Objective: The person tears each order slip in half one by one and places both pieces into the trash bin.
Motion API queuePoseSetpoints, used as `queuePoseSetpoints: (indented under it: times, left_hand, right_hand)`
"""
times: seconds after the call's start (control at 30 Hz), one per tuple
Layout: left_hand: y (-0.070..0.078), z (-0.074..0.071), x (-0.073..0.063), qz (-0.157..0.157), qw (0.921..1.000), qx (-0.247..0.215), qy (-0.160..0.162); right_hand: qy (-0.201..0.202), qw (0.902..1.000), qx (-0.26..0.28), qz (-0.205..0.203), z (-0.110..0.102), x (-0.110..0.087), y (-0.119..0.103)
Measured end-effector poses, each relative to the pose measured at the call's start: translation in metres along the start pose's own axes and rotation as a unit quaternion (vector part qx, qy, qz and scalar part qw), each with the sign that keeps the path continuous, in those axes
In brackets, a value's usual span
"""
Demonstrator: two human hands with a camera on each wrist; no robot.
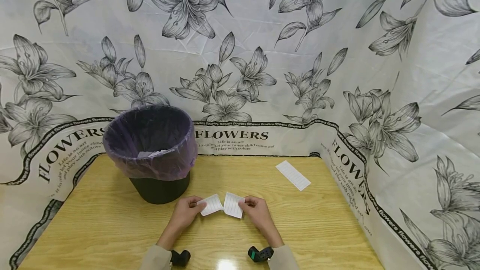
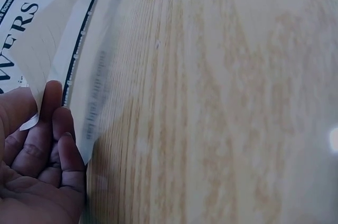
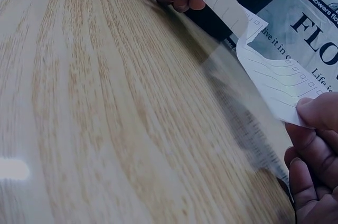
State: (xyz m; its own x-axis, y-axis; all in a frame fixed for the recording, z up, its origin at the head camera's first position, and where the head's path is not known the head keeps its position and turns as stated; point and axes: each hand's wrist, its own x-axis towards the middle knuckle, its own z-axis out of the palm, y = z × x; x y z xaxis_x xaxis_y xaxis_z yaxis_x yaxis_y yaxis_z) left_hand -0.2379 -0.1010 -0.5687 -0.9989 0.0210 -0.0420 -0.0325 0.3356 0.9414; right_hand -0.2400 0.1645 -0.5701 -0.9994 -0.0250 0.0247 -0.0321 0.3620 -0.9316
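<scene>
A slip of white paper printed with lines and small boxes (image 3: 280,78) is partly torn across its middle. Its left part (image 1: 211,205) and right part (image 1: 231,206) slant apart in a V, joined by a narrow bit near the lower edge. My left hand (image 1: 184,213) pinches the outer end of the left part between thumb and fingers. At the opposite end, my right hand (image 1: 259,213) pinches the right part the same way. Both hands are held over the wooden table, in front of the bin. In the left wrist view the paper curves up from the thumb.
A black bin (image 1: 159,188) lined with a purple bag (image 1: 183,159) stands at the back left, with white paper pieces (image 1: 151,153) inside. Another printed paper slip (image 1: 293,175) lies on the wooden table (image 1: 318,228) at the back right. Flower-printed cloth (image 1: 243,107) encloses the back and sides.
</scene>
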Motion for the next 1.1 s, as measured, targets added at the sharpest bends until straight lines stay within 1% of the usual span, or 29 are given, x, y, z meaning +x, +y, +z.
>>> queuePoseSetpoints:
  times: [0.1,0.2,0.33,0.63,0.87,1.1]
  left_hand:
    - [0.0009,-0.0003,-0.0007,0.003,1.0000,-0.002,0.000]
    - [0.0021,-0.0009,-0.0013,-0.001,1.0000,-0.007,0.001]
    - [0.0024,-0.0012,-0.0017,-0.008,0.9999,-0.012,0.001]
    - [0.0005,-0.0004,-0.0016,-0.003,0.9999,-0.014,0.005]
    - [0.0004,0.0000,-0.0011,-0.006,0.9999,-0.009,0.013]
    - [0.0003,-0.0008,-0.0010,-0.012,0.9998,-0.014,0.013]
  right_hand:
    - [0.001,1.0000,0.002,0.001,0.0001,0.0006,0.0016]
    - [0.003,1.0000,0.006,0.007,-0.0001,0.0009,0.0024]
    - [0.003,1.0000,0.007,0.002,-0.0008,0.0007,0.0017]
    - [0.005,1.0000,0.005,0.002,-0.0009,0.0015,0.0021]
    - [0.023,0.9994,0.022,0.012,-0.0003,0.0005,0.0028]
    - [0.036,0.9989,0.021,0.019,0.0003,0.0005,0.0008]
